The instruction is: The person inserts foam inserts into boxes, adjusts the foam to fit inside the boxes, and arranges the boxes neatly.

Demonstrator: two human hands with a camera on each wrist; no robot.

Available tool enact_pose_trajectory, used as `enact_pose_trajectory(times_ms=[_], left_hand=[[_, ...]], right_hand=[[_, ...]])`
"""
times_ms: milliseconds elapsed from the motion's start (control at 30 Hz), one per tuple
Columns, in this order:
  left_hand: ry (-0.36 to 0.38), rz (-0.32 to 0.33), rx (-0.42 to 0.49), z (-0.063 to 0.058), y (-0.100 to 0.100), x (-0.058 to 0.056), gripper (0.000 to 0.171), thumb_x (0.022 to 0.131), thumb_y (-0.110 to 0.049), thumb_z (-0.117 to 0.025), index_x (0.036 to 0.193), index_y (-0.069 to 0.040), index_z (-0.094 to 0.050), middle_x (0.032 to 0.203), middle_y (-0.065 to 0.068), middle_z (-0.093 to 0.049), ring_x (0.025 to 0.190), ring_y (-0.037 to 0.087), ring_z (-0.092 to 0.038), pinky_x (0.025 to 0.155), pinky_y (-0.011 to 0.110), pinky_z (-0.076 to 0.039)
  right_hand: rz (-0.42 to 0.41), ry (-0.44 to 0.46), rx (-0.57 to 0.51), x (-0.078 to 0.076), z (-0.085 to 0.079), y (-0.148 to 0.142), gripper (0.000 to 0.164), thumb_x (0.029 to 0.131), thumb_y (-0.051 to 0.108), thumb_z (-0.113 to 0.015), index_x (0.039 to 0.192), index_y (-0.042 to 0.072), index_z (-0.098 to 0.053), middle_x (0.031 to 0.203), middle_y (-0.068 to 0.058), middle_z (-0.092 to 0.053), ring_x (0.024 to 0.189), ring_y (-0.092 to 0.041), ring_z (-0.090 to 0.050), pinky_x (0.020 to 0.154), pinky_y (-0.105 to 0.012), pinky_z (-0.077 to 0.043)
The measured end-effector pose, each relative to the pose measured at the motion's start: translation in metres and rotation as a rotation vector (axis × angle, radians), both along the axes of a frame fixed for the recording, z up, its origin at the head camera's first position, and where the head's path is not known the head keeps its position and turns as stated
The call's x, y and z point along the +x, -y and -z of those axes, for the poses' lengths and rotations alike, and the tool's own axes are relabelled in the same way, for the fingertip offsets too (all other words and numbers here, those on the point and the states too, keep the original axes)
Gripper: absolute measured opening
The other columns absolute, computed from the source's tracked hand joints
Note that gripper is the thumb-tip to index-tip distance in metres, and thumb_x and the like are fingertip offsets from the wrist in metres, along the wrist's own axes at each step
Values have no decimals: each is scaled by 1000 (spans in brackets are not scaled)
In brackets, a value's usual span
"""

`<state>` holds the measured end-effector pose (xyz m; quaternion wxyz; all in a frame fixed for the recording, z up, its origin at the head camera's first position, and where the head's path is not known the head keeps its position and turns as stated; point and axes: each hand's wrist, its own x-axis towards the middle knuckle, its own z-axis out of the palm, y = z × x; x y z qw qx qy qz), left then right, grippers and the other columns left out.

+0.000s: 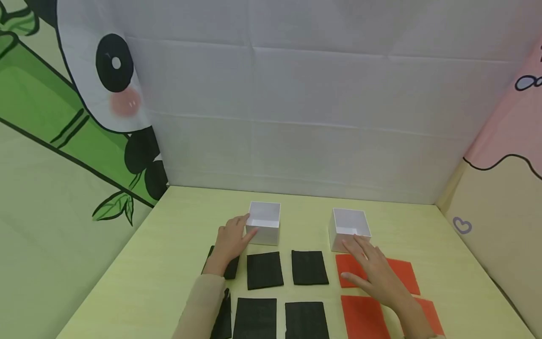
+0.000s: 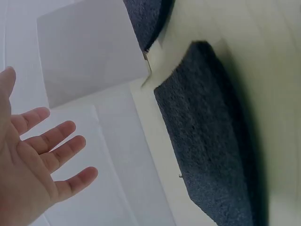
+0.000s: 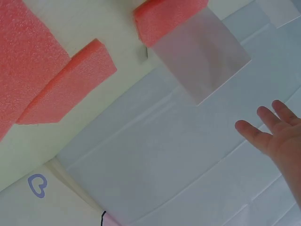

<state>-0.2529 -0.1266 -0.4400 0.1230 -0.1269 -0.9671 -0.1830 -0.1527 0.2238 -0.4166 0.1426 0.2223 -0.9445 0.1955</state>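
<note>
Two white open-topped boxes stand toward the back of the table, a left box [image 1: 266, 235] and a right box [image 1: 340, 240]. My left hand [image 1: 231, 238] is at the left side of the left box, fingers spread and thumb in front of it. In the left wrist view this hand [image 2: 28, 169] holds nothing. My right hand [image 1: 378, 275] reaches over the red foam squares [image 1: 365, 316], its fingertips overlapping the front of the right box in the head view. Fingers apart, the right hand [image 3: 282, 134] has nothing in its grasp in the right wrist view.
Several black felt-like squares [image 1: 264, 270] lie in two rows on the pale yellow table [image 1: 182, 221], left of the red ones. My left forearm partly covers the leftmost black pieces. Printed cloth walls [image 1: 296, 117] enclose the back and sides.
</note>
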Motion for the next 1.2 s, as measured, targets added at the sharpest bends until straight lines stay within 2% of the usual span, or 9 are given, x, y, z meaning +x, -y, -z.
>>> enact_pose_trajectory(times_ms=[167, 433, 733, 1000, 1200], left_hand=[[19, 24, 47, 3, 6, -7, 58, 89, -41, -51, 129, -1, -45, 122, 20, -49, 112, 36, -44, 85, 53, -37], [80, 55, 172, 7, 10, -16, 54, 88, -36, -54, 130, -3, -44, 123, 19, -49, 113, 36, -43, 89, 51, -34], [146, 135, 298, 11, 13, -27, 50, 87, -30, -58, 129, -5, -47, 118, 17, -54, 102, 31, -52, 85, 46, -40], [155, 128, 310, 9, 14, -33, 53, 86, -30, -60, 130, -3, -46, 105, 17, -59, 90, 28, -56, 78, 43, -44], [167, 111, 306, 8, 16, -35, 55, 85, -33, -60, 131, -6, -45, 106, 16, -59, 88, 26, -56, 76, 41, -45]], right_hand=[[4, 11, -1, 0, 1, -1, 75, 76, 37, -69, 138, 16, -33, 137, -14, -32, 121, -33, -31, 91, -63, -23], [4, 20, 3, 1, 2, -1, 74, 77, 38, -68, 138, 16, -33, 137, -13, -32, 121, -33, -30, 90, -62, -26], [-8, 41, -1, 1, 3, -3, 74, 78, 37, -67, 138, 12, -33, 137, -17, -31, 119, -35, -32, 89, -62, -28], [-18, 27, -3, 1, 4, -5, 75, 77, 33, -70, 138, 11, -33, 136, -18, -32, 118, -35, -33, 85, -59, -33], [-19, 21, -4, 2, 3, -7, 74, 76, 32, -70, 137, 10, -35, 135, -18, -33, 118, -35, -34, 85, -60, -34]])
